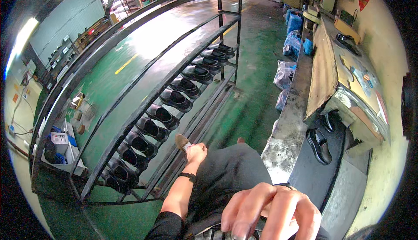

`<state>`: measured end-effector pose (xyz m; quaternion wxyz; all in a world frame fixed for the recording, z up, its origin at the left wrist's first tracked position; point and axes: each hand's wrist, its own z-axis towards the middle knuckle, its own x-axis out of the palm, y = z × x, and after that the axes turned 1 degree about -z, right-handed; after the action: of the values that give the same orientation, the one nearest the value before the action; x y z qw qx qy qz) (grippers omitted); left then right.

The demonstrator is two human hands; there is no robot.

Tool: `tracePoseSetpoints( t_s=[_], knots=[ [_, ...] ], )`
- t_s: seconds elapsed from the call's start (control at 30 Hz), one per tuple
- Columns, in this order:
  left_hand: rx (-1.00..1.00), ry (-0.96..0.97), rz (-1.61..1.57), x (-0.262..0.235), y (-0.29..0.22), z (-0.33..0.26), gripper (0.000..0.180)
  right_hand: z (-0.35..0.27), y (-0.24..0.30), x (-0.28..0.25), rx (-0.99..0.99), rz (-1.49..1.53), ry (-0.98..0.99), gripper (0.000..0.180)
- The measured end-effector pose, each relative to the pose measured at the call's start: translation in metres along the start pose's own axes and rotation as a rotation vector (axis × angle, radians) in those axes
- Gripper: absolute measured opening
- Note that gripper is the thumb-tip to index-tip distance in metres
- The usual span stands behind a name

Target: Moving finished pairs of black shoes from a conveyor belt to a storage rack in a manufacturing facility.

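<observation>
While the left hand (197, 152) is gripping a tan-ended tool (181, 142) near the middle of the frame, the right hand (274, 209) is curling at bottom centre-right; whether it is holding anything cannot be told. Black shoes (186, 105) are lining the rack (239, 22) left of centre.

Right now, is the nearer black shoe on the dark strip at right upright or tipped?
Upright: the shoe rests on the strip with its opening and upper facing up, not rolled onto its side.
</observation>
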<state>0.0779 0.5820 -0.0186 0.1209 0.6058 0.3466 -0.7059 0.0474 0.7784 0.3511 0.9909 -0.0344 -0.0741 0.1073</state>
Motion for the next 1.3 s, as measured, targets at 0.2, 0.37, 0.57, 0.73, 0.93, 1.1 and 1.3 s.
tracePoseSetpoints(
  t_s=[0.2, 0.37, 0.57, 0.73, 0.93, 1.1, 1.3],
  knots=[
    [-0.004, 0.003, -0.002, -0.001, -0.002, 0.001, 0.017, -0.002, 0.008, 0.01, 0.159, -0.057, -0.124, 0.029],
    [0.005, 0.017, -0.005, 0.002, 0.001, 0.001, 0.017, -0.004, 0.002, -0.001, 0.234, -0.031, -0.043, 0.029],
    [0.0, 0.016, 0.013, 0.002, 0.004, 0.001, 0.018, -0.005, 0.008, 0.0, 0.28, -0.044, -0.082, 0.027],
    [0.01, 0.016, 0.001, 0.002, -0.001, 0.003, 0.018, -0.005, 0.005, 0.004, 0.206, -0.047, -0.103, 0.026],
    [0.0, 0.053, -0.003, -0.001, -0.004, 0.004, 0.018, -0.008, -0.003, 0.005, 0.131, -0.054, -0.123, 0.025],
    [-0.016, 0.034, -0.012, -0.003, 0.002, 0.002, 0.018, -0.006, 0.027, 0.005, 0.52, -0.082, -0.25, 0.01],
    [-0.032, -0.071, -0.137, -0.01, -0.02, 0.003, 0.015, -0.058, 0.019, -0.046, 0.813, -0.213, -0.529, 0.039]
  ],
)
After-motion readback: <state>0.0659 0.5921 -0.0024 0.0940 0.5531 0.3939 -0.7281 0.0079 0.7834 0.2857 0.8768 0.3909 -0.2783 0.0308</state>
